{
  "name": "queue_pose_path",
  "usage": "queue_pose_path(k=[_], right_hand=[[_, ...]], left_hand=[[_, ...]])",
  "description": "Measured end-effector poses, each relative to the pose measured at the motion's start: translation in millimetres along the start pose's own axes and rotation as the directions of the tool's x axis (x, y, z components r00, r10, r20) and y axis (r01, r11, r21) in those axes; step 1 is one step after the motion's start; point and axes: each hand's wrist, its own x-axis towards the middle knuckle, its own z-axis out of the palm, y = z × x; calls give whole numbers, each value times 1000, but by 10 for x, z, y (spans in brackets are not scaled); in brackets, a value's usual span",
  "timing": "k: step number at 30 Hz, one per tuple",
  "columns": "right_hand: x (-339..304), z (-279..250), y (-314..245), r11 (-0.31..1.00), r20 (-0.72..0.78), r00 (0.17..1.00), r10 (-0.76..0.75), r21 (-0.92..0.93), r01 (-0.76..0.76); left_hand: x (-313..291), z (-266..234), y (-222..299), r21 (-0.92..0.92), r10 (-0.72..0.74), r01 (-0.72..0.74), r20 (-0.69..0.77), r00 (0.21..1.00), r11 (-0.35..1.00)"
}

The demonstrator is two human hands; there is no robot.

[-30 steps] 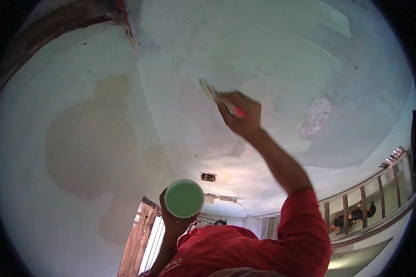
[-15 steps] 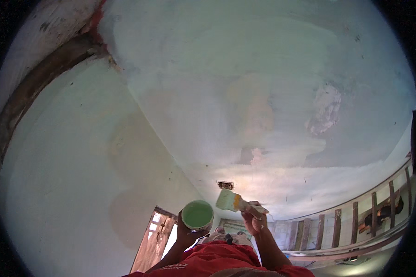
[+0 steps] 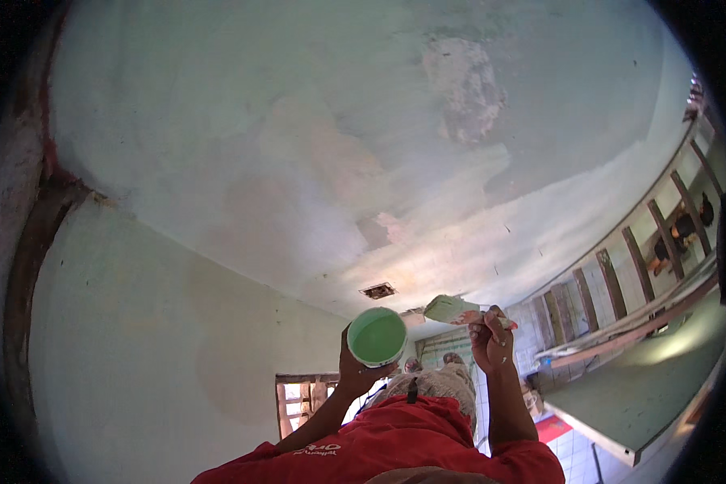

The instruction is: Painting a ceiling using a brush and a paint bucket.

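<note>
My left hand (image 3: 355,369) is wrapped around a small white tub of light green paint (image 3: 377,337), its open top showing the paint inside. To the right of the tub, my right hand (image 3: 492,343) grips the handle of a wide flat paintbrush (image 3: 452,310). Green paint coats the bristles, which point left towards the tub but stay apart from it. Both hands are in front of the pale green wall (image 3: 218,105), and the brush appears clear of it. Patches of grey, pinkish and bare white plaster show on that wall.
A small recessed wall box (image 3: 379,290) lies just above the tub. Wooden slats (image 3: 611,282) run along the right, near a green-topped board (image 3: 645,395). A barred window opening (image 3: 298,399) is at lower left. A dark beam (image 3: 28,282) curves up the left side.
The view has swung, so the wall corner and beam sit further left and more of the board shows. The brush, still beside the tub, now lies flatter; both hands keep their hold.
</note>
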Motion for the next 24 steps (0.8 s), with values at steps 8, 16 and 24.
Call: queue_pose_path(k=[8,16,24], right_hand=[[-74,12,-27,990,-131,985,-115,-98,103],[-181,271,-224,953,33,974,-226,-201,228],[-285,922,-401,692,495,767,-409,-380,614]], left_hand=[[216,211,-42,-66,-7,9,37,999,998],[434,173,24,-114,32,-28,31,999,993],[684,-42,153,25,258,-257,-32,966,966]])
